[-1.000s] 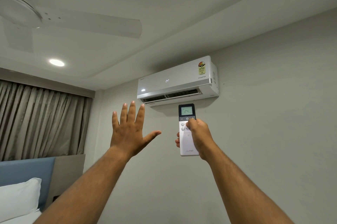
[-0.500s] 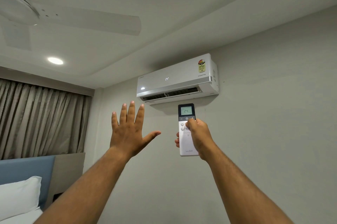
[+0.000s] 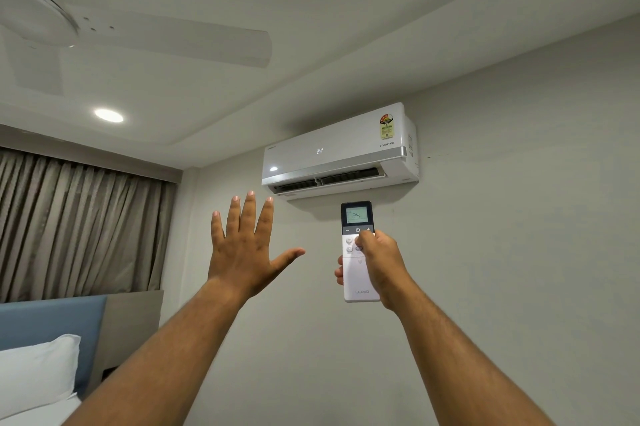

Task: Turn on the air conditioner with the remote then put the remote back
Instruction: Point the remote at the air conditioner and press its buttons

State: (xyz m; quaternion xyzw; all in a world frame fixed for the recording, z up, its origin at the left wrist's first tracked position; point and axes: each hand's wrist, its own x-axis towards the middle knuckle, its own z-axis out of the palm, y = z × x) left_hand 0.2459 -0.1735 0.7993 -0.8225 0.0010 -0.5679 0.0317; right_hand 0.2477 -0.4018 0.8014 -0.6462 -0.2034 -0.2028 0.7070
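Observation:
A white wall-mounted air conditioner [image 3: 339, 151] hangs high on the grey wall; its front panel shows 24 and its bottom vent flap stands open. Just below it, my right hand [image 3: 379, 261] holds a white remote [image 3: 358, 281] upright, aimed at the unit, thumb resting on the buttons under the power key. The remote's screen reads 24. My left hand [image 3: 244, 247] is raised to the left of the remote, palm toward the wall, fingers spread, holding nothing.
A white ceiling fan [image 3: 104, 30] hangs at the upper left beside a lit ceiling spotlight [image 3: 108, 115]. Grey curtains [image 3: 76, 228] cover the left wall. A blue headboard [image 3: 52, 321] and a white pillow [image 3: 34, 373] sit at the lower left.
The view has tilted slightly, so the air conditioner sits a little higher in the frame. Both hands keep the same pose, with the remote still raised.

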